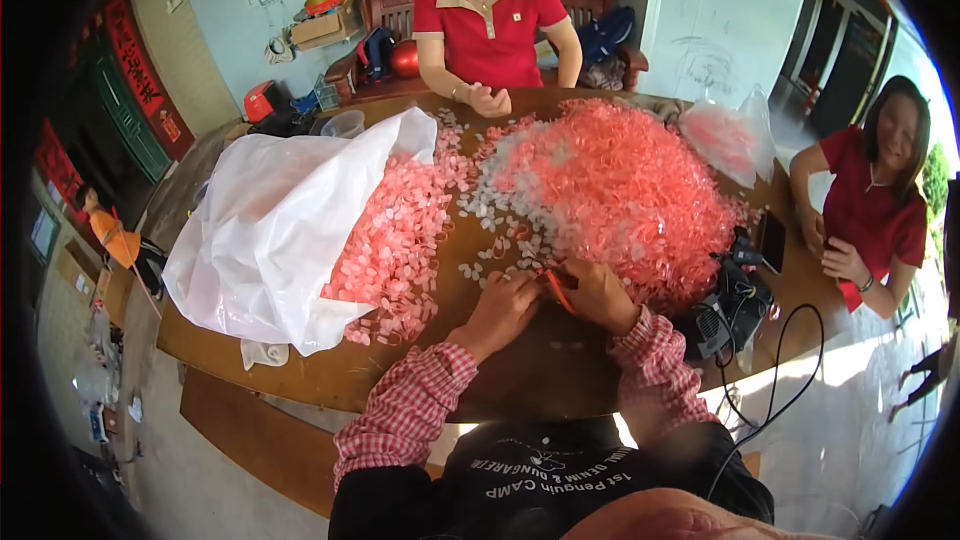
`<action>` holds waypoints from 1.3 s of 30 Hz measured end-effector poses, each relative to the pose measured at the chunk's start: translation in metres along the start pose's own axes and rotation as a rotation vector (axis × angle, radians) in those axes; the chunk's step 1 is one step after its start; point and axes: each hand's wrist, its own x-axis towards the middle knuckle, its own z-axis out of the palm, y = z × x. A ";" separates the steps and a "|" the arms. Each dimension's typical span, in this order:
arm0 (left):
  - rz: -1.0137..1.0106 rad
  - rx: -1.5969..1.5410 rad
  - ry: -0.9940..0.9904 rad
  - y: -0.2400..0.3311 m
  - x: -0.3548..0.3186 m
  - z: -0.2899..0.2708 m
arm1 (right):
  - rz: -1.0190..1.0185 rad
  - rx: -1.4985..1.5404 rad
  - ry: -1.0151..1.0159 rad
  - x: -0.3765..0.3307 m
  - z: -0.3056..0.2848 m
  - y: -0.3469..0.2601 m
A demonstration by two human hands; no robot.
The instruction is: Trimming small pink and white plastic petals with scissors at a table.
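Observation:
My right hand [597, 294] is closed on a narrow, bright orange-red thing [559, 293]; its kind is hard to make out. Beside it, my left hand [507, 308] has its fingers pinched together near that thing's tip, and whatever they hold is hidden. Both hands are over the near part of the brown wooden table [530, 380]. Just beyond my right hand rises a large heap of pink-red, translucent plastic pieces [640, 190]. Small clear pieces [510, 240] lie scattered past my left hand. To the left, flat pink oval pieces [390, 260] spill from a white plastic bag [280, 230].
Black devices with cables [735, 305] and a phone [772, 241] lie at the table's right. A clear bag of pink pieces [728, 135] stands far right. People in red shirts sit across [490, 20] and at the right [870, 190]. A wooden bench [250, 430] is at the near left.

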 end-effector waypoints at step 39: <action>-0.708 -1.534 0.335 0.005 0.026 -0.007 | 0.193 0.611 -0.068 0.014 -0.003 -0.019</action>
